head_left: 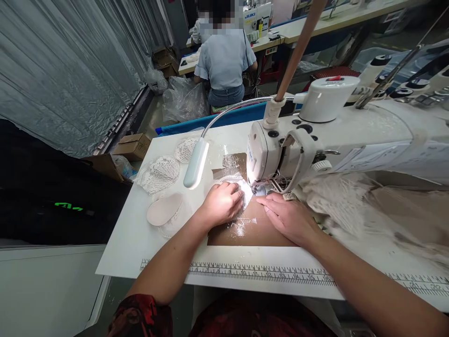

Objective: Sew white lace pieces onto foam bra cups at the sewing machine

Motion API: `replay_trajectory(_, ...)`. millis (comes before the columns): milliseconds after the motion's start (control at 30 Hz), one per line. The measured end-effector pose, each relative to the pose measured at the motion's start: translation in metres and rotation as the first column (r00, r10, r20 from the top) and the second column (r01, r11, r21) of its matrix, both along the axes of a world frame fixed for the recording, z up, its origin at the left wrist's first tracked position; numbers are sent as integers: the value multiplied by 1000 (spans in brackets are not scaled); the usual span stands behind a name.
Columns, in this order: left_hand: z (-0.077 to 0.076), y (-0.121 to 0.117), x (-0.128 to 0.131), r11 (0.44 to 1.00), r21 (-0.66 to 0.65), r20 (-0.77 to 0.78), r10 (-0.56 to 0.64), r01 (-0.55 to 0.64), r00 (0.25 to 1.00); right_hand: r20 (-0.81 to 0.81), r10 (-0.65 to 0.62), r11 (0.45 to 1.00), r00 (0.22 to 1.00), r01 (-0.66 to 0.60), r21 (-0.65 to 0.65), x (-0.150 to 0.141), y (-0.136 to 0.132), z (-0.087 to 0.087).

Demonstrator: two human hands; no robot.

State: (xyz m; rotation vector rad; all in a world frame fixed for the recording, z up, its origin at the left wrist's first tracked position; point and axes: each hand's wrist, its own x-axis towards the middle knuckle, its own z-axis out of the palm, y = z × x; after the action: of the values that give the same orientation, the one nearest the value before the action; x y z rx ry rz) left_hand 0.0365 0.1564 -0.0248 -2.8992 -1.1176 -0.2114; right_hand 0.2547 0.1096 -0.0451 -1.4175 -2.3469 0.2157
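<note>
A white lace piece (247,199) lies under the lit needle area of the white sewing machine (266,150). My left hand (224,203) is curled over its left side, fingers pressed together on the fabric. Its outer edge shows past my fingers; the part beneath them is hidden. Just right of the needle, my right hand (289,217) rests with fingers stretched out on the brown plate (259,229). Left of my left hand are white lace cups (163,173) and a smooth beige cup pad (163,209).
A lamp head (196,164) on a bent metal neck hangs over the white table (129,238). Cream lace fabric (340,206) is heaped right of the needle. A printed ruler (252,271) follows the front edge. A person (224,61) sits beyond the table.
</note>
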Motion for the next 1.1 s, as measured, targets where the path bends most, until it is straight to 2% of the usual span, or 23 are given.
replay_trajectory(133, 6, -10, 1, 997, -75, 3, 4, -4, 1000, -19, -3, 1000, 1000, 3, 3, 1, 0, 2)
replay_trajectory(367, 0, -10, 7, 987, -126, 119, -88, 103, 989, -20, -35, 999, 999, 35, 16, 2, -1, 2)
replay_trajectory(567, -5, -9, 5, 980, -108, 156, -152, 170, 976, -28, 19, 1000, 999, -19, -3, -1, -4, 3)
replay_trajectory(733, -5, -8, 3, 983, -103, 156, -133, 151, 979, -60, 28, 999, 998, -27, 19, -1, -6, 1)
replay_trajectory(800, -5, -8, 3, 985, -110, 169, -115, 135, 979, -80, 92, 996, 993, -91, 20, 0, -6, -1)
replay_trajectory(900, -7, -8, 2, 985, -112, 187, -112, 135, 976, -40, 258, 966, 965, -256, 35, 1, -9, -2)
replay_trajectory(967, -8, -9, 2, 983, -110, 193, -127, 150, 973, -10, 294, 954, 956, -292, 62, 1, -10, -3)
replay_trajectory(1100, -7, -12, 2, 973, -127, 160, -171, 192, 972, 18, 128, 984, 992, -129, 121, 2, -11, -6)
